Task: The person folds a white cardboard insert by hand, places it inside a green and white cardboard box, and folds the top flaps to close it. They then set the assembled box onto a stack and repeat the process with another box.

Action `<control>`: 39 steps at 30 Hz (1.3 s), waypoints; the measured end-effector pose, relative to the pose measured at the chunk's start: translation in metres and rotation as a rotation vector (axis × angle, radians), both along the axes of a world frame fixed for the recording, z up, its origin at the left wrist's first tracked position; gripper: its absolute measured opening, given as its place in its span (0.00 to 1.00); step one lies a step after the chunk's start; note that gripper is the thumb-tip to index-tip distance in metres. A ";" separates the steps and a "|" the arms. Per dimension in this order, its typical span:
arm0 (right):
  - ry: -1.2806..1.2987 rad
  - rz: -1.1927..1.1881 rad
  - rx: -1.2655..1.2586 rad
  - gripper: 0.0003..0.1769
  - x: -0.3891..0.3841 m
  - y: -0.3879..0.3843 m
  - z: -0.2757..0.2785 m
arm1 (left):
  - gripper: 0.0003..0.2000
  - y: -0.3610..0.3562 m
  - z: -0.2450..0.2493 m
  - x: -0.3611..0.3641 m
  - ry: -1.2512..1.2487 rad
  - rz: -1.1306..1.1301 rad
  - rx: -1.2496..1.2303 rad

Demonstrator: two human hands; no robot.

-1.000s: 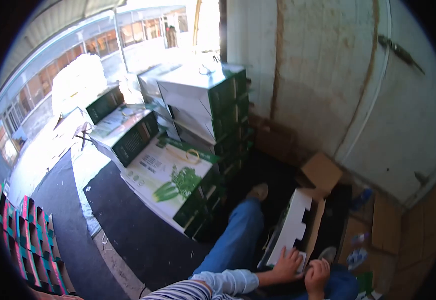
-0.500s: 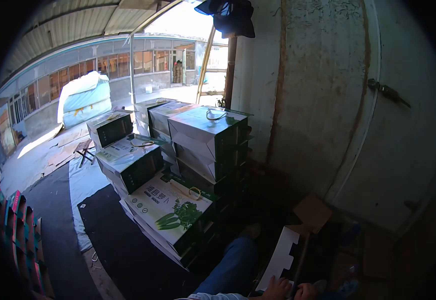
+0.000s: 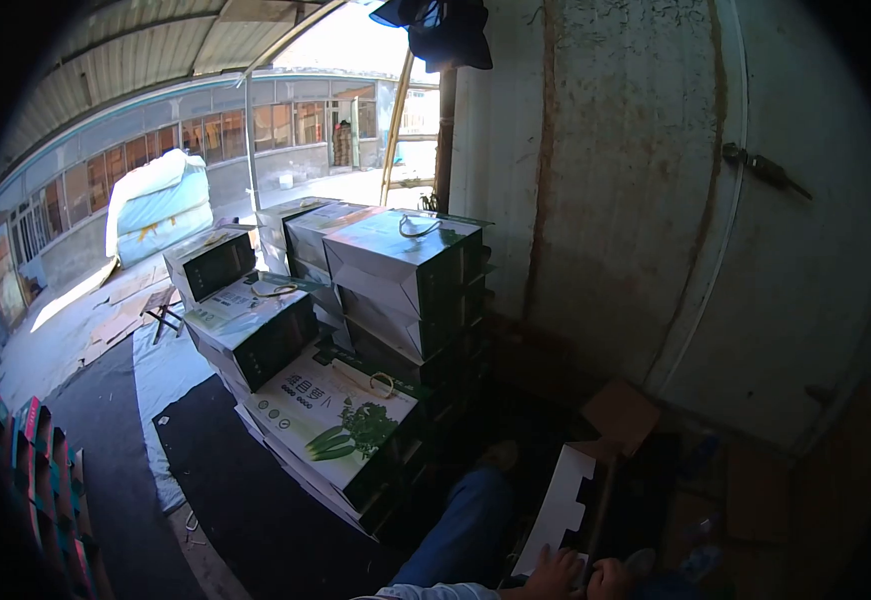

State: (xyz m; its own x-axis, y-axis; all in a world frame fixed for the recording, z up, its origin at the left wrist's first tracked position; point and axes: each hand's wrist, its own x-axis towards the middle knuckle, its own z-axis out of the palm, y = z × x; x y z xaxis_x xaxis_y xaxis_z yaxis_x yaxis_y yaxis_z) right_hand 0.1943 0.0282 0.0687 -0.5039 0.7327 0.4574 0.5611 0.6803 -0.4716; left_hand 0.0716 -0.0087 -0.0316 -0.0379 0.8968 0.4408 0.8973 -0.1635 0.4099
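Observation:
At the bottom edge, my left hand [image 3: 556,572] rests its curled fingers on the lower end of a white notched carton flap [image 3: 560,500]. That flap belongs to a carton standing open in front of me, and its inside is dark. Close beside it, my right hand [image 3: 608,578] is closed at the carton's near edge; whatever lies in its fingers is hidden. My knee in blue jeans [image 3: 461,525] is just left of the carton. Farther left stand stacked gift boxes [image 3: 341,410] with printed green vegetables and rope handles.
Taller box stacks [image 3: 386,250] rise behind. A stained door [image 3: 636,200] with a latch closes off the right side. Loose cardboard [image 3: 621,415] lies past the carton. Dark sheeting [image 3: 226,460] covers the floor; red and green cartons [image 3: 41,470] stand far left, near a small folding stool [image 3: 163,312].
The view has shifted slightly, so the boxes and door sit a little farther left. Both hands stay at the carton with almost no visible movement.

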 end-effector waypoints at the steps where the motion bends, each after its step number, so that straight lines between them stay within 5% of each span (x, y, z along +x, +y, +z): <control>1: 0.002 0.001 0.004 0.06 0.000 -0.001 -0.001 | 0.30 -0.001 0.001 0.002 -0.003 -0.006 -0.008; 4: -0.011 -0.009 -0.001 0.06 0.002 -0.002 0.003 | 0.32 -0.010 0.031 -0.004 0.023 -0.025 -0.207; 26: -0.017 0.009 -0.029 0.06 -0.003 0.002 -0.007 | 0.27 -0.009 0.040 -0.006 0.037 -0.013 -0.194; 32: -0.025 0.002 -0.010 0.06 -0.002 0.003 -0.009 | 0.35 0.036 -0.064 0.025 -0.098 0.141 -0.130; 35: -0.053 0.021 -0.021 0.08 0.006 0.011 -0.024 | 0.25 0.010 0.017 0.006 -0.069 0.132 -0.306; 39: -0.011 0.022 0.032 0.05 0.004 0.016 -0.032 | 0.21 0.008 0.012 0.006 -0.045 0.178 -0.159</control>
